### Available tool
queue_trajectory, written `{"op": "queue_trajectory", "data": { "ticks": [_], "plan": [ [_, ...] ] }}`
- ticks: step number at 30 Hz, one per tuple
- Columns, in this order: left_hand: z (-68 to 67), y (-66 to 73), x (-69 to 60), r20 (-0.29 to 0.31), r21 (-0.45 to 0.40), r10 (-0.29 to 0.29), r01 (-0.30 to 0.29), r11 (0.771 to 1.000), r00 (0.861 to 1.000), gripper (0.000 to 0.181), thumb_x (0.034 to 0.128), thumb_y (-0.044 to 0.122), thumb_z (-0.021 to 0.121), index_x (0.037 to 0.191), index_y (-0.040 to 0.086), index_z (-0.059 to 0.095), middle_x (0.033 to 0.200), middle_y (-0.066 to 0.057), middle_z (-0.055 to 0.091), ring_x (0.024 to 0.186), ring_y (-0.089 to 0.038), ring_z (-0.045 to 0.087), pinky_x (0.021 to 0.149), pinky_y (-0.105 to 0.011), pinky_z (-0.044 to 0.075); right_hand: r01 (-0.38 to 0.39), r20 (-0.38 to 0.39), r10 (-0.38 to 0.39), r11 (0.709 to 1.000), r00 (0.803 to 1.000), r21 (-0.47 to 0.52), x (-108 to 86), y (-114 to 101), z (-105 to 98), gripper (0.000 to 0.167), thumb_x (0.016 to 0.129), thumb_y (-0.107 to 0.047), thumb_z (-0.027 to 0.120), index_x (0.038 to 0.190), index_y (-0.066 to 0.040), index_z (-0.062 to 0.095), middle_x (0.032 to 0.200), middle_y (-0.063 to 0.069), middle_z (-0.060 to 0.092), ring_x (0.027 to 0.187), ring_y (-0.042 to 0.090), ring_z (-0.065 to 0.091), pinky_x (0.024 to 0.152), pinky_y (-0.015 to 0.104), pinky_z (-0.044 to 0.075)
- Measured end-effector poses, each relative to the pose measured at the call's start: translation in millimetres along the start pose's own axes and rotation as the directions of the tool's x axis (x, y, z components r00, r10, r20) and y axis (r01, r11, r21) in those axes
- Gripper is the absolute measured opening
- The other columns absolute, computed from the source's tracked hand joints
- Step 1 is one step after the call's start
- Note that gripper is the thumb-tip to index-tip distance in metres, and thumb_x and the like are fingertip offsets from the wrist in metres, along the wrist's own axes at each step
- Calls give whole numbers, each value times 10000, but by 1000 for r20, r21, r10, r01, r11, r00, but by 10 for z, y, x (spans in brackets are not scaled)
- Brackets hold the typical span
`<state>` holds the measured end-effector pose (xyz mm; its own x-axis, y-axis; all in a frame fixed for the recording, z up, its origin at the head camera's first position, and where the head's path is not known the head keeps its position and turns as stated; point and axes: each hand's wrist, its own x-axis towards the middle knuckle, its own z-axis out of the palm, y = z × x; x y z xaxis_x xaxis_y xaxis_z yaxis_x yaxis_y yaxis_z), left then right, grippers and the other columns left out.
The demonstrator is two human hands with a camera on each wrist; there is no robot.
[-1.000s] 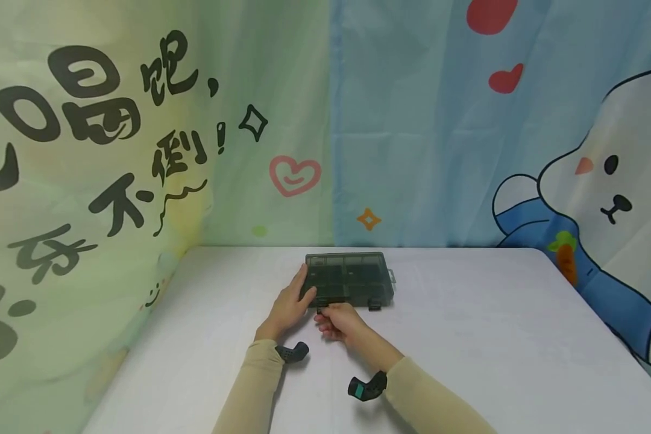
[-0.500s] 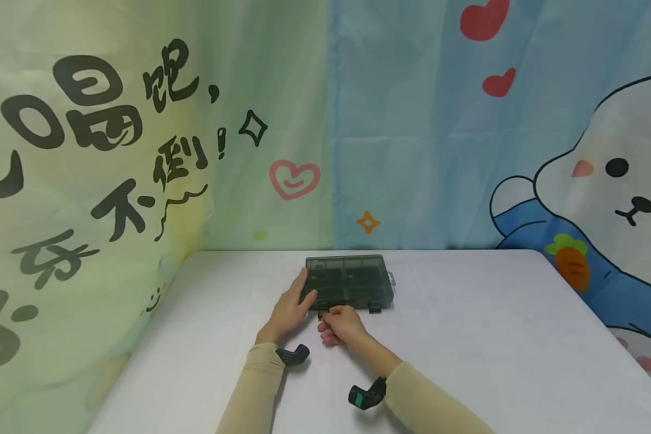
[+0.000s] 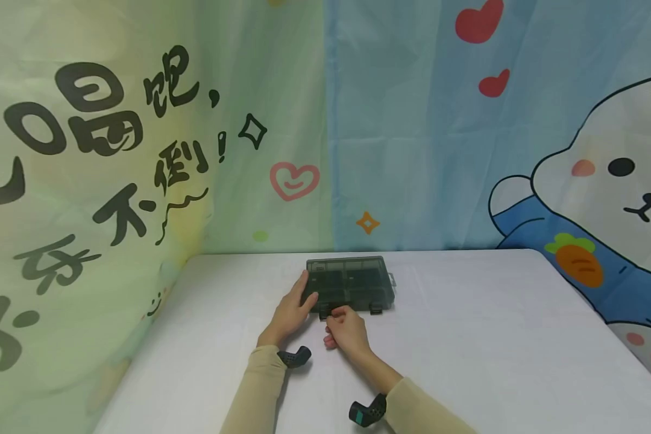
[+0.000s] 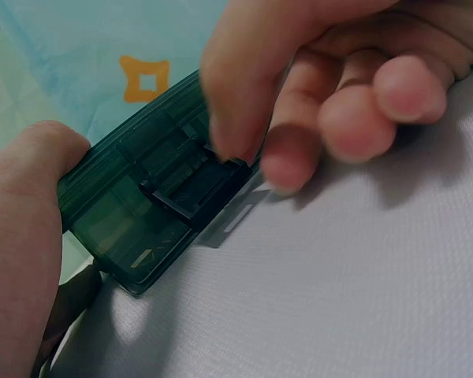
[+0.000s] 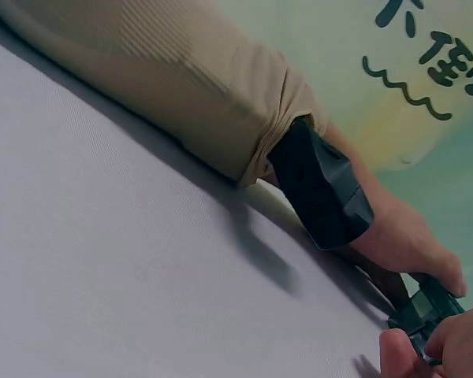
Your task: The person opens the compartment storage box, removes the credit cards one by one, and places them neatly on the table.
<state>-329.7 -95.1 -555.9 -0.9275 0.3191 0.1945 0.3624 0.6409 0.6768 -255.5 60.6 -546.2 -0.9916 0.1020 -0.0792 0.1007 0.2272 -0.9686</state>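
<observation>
A dark green see-through plastic compartment box (image 3: 352, 279) lies closed-lidded near the far edge of the white table. My left hand (image 3: 289, 310) holds its left side, the thumb over the near left corner and the fingers along the side. At the front, my right hand (image 3: 348, 330) has curled fingers at the left latch (image 4: 193, 185), which tilts outward from the box. In the left wrist view, a fingertip overlaps the latch's right end. A second latch (image 3: 376, 308) sits farther right on the front side. Whatever lies in the compartments is too dark to tell.
The white tabletop (image 3: 483, 325) spreads around the box. A printed curtain (image 3: 401, 132) hangs behind the table and along its left side. Black wrist devices sit at the left cuff (image 3: 295, 357) and the right cuff (image 3: 367, 411).
My right hand has shifted slightly toward me and right, and more of the left latch shows, tilted outward. My left hand keeps its place on the box. The head view has tilted slightly.
</observation>
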Motion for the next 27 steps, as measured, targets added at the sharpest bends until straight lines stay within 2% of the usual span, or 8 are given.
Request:
{"op": "queue_trajectory", "data": {
  "ticks": [7, 13, 16, 18, 20, 24, 27],
  "plan": [
    [19, -23, 15, 9, 2, -1, 1, 1000, 1000, 687, 985, 485, 409, 1534, 159, 158, 1587, -47, 210, 1441, -259, 261, 1188, -425, 246, 58, -55, -57, 998, 997, 10, -80, 102, -133, 337, 884, -61, 560, 1210, 1, 502, 803, 107, 646, 473, 107, 633, 470, 277, 567],
    [5, -39, -10, 21, 0, -2, 2, 1000, 1000, 715, 974, 526, 405, 1535, 159, 156, 1590, -41, 204, 1443, -267, 255, 1184, -446, 247, 139, -19, -139, 990, 990, -17, -203, 178, -273, 327, 905, -57, 568, 1225, -40, 502, 872, 102, 601, 474, 111, 609, 471, 241, 547],
    [1, -44, -13, 31, -5, 1, -1, 1000, 1000, 734, 967, 538, 412, 1534, 148, 156, 1591, -46, 201, 1444, -279, 250, 1183, -463, 243, 212, -13, -212, 977, 977, -35, -242, 200, -378, 316, 904, -60, 595, 1209, -44, 516, 907, 95, 586, 519, 102, 606, 503, 220, 537],
    [0, -42, -13, 39, -14, -2, 3, 1000, 999, 744, 961, 545, 419, 1535, 153, 153, 1593, -37, 193, 1448, -269, 240, 1187, -460, 235, 269, -42, -272, 961, 961, -60, -237, 216, -454, 304, 888, -54, 619, 1183, -37, 544, 906, 82, 588, 555, 83, 605, 530, 207, 531],
    [-2, -40, -13, 44, -26, 6, -5, 1000, 999, 753, 957, 541, 436, 1534, 147, 156, 1593, -41, 192, 1450, -268, 237, 1189, -459, 232, 327, -91, -336, 940, 937, -101, -206, 240, -538, 278, 870, -47, 642, 1142, -35, 581, 893, 56, 603, 608, 55, 602, 559, 192, 525],
    [-13, -48, -7, 52, -29, 14, -13, 999, 999, 778, 944, 571, 438, 1537, 165, 140, 1597, -15, 175, 1454, -238, 226, 1192, -435, 233, 419, -192, -453, 887, 870, -195, -108, 278, -701, 237, 852, -29, 660, 1086, -27, 628, 864, 20, 632, 693, 36, 595, 588, 177, 530],
    [-56, -55, -17, 51, -43, 13, -11, 999, 999, 808, 926, 578, 470, 1538, 173, 134, 1598, -25, 171, 1454, -255, 225, 1187, -459, 237, 458, -247, -510, 856, 824, -239, -44, 286, -793, 229, 850, -27, 660, 1077, -22, 633, 858, 30, 645, 724, 41, 592, 596, 159, 524]
  ]
}}
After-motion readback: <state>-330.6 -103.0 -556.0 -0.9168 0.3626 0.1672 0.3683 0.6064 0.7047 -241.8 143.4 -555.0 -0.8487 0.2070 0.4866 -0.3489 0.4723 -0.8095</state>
